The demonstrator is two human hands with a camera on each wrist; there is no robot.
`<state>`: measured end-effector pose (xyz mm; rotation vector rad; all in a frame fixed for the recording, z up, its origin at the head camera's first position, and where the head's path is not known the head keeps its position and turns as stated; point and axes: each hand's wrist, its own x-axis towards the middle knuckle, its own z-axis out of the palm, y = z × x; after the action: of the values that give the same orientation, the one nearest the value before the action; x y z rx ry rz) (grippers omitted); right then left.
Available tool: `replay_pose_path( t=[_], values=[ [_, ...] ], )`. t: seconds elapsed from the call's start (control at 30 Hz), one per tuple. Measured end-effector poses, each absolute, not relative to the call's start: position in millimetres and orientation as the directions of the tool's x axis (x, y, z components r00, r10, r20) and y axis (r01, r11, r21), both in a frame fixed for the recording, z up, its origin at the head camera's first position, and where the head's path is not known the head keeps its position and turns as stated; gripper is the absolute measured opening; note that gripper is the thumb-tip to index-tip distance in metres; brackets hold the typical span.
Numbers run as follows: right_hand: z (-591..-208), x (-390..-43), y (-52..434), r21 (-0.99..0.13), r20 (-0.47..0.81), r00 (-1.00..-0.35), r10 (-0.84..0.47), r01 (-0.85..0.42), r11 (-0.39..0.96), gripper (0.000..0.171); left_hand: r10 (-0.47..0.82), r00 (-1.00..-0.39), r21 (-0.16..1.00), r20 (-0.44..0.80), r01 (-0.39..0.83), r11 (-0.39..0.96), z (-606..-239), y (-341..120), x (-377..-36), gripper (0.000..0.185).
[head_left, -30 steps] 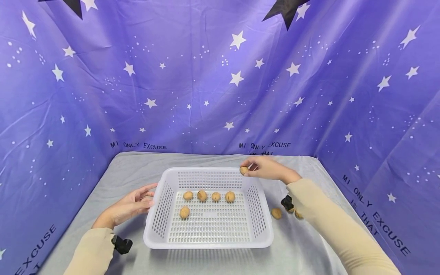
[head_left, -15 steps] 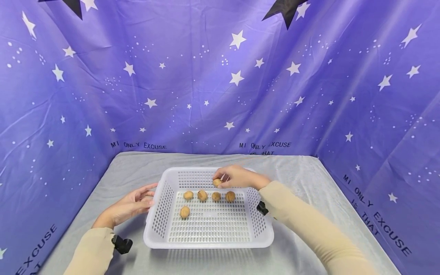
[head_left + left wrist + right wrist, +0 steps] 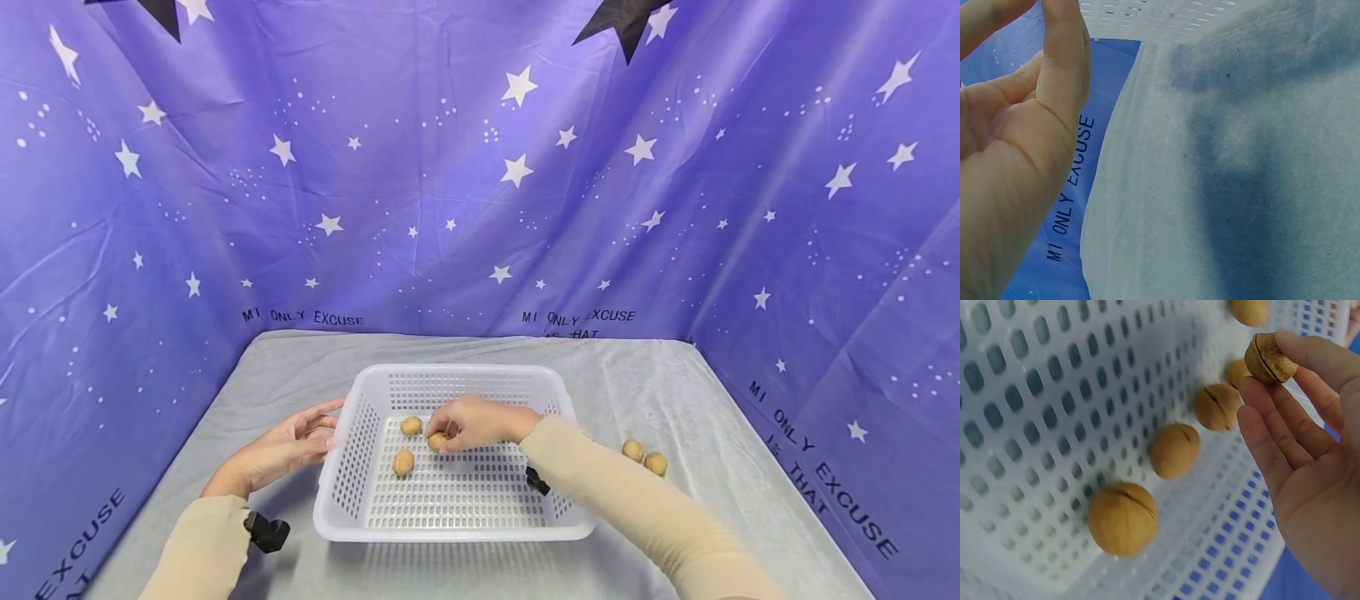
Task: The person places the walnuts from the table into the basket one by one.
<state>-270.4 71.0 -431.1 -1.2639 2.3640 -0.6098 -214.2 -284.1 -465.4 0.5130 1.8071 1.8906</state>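
A white perforated plastic basket (image 3: 450, 534) stands on the cloth-covered table. My right hand (image 3: 480, 421) is inside it, pinching a walnut (image 3: 1270, 357) between thumb and fingertips, above the basket floor. Below in the right wrist view lie several walnuts in a row, the nearest walnut (image 3: 1124, 519) large and clear. The head view shows a back-left walnut (image 3: 411, 426) and one walnut (image 3: 403, 462) in front of it; my right hand hides others. At the basket's left wall, my left hand (image 3: 288, 446) touches the rim with loosely extended fingers.
On the grey cloth (image 3: 622, 542) right of the basket lie two walnuts, one walnut (image 3: 632, 450) beside another walnut (image 3: 656, 463). A purple star-printed curtain (image 3: 450, 208) surrounds the table at the back and sides.
My right hand has carried the walnut from above the basket's back-right rim leftward and down into the basket, over the row. My left hand and the basket have stayed put.
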Motion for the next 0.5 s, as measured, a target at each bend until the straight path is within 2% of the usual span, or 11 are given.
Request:
replay_pose_path(
  t=[0.5],
  values=[
    [-461,-267,63,-0.515,-0.191,-0.546,-0.816,-0.652,0.556,0.034,0.573,-0.819,0.998,-0.044,-0.060,-0.009,-467,-284,-215,0.069]
  ],
)
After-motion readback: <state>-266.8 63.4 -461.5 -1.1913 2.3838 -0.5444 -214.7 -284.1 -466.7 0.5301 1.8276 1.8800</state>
